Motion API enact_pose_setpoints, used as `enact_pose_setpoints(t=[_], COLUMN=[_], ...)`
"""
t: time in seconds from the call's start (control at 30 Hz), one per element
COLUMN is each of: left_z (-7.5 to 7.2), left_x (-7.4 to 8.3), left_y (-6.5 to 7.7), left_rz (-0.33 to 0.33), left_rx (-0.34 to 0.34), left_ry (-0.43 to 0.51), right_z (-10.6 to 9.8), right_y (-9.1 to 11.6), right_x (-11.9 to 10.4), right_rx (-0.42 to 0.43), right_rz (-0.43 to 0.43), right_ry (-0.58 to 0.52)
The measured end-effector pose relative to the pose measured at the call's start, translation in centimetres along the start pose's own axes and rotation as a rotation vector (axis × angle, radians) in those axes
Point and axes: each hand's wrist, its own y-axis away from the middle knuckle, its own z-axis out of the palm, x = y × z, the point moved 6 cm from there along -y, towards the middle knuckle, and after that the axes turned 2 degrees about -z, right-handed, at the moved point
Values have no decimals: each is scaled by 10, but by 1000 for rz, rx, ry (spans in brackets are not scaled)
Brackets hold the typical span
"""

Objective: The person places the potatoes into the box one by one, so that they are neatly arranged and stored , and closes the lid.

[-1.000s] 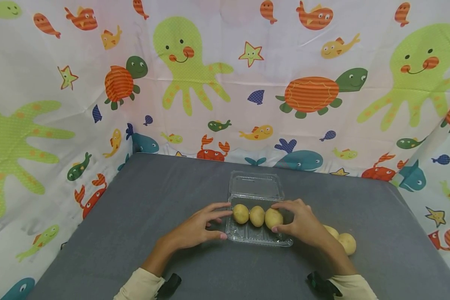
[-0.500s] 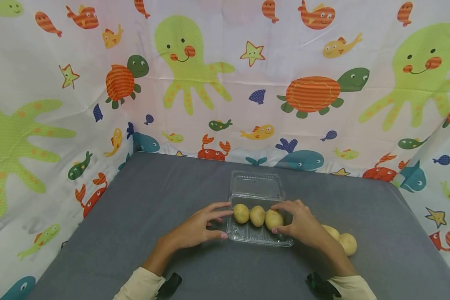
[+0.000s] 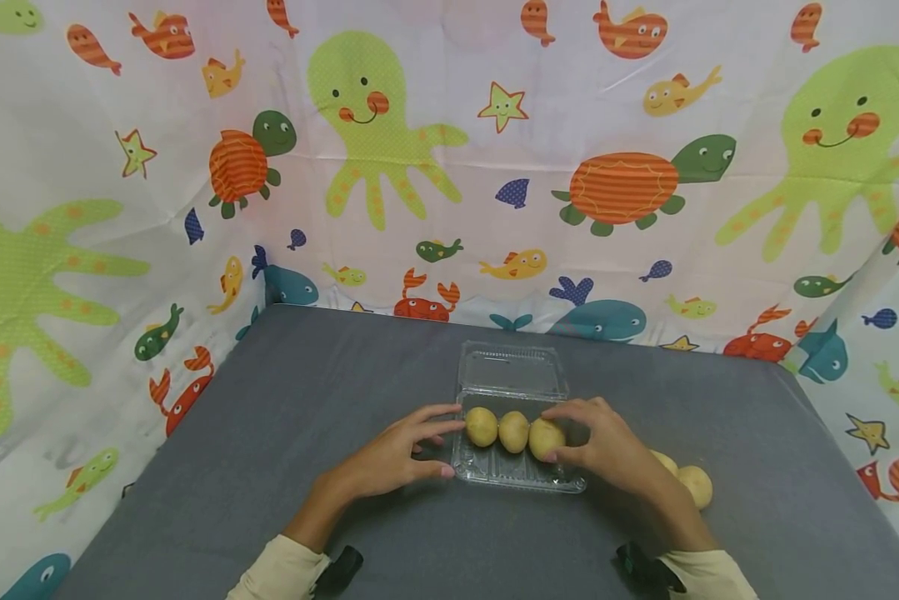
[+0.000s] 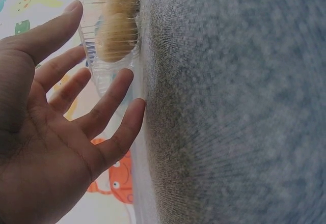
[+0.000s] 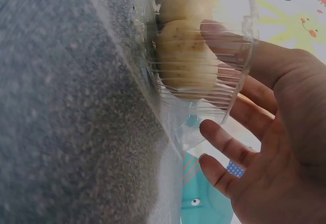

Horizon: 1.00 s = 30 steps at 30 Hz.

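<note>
A clear plastic clamshell box (image 3: 494, 475) lies with its lid (image 3: 512, 371) folded back in the head view. Three potatoes sit in a row inside: a left potato (image 3: 481, 427), a middle potato (image 3: 513, 432) and a right potato (image 3: 546, 440). My right hand (image 3: 602, 442) reaches over the box's right wall and holds the right potato between thumb and index finger; the right wrist view shows the thumb (image 5: 221, 38) inside the wall. At the box's left side, my left hand (image 3: 397, 454) has its fingers spread, with fingertips at the rim.
More potatoes (image 3: 694, 487) lie on the grey table (image 3: 389, 358), partly hidden behind the right forearm. A white curtain (image 3: 449, 167) printed with sea animals encloses the table's back and sides.
</note>
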Motion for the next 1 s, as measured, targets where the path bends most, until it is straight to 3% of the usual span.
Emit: enact_pose_setpoints(t=[0.47,1.0], left_z=[0,0], left_x=[1,2], left_y=[0,-1], left_rz=[-2,-1], left_rx=[-2,-4], left_ry=[8,8], right_z=[-12,-30], right_y=[4,7], right_x=[-1,3], right_rx=[30,81], right_rz=[-19,26], right_ry=[-34,-39])
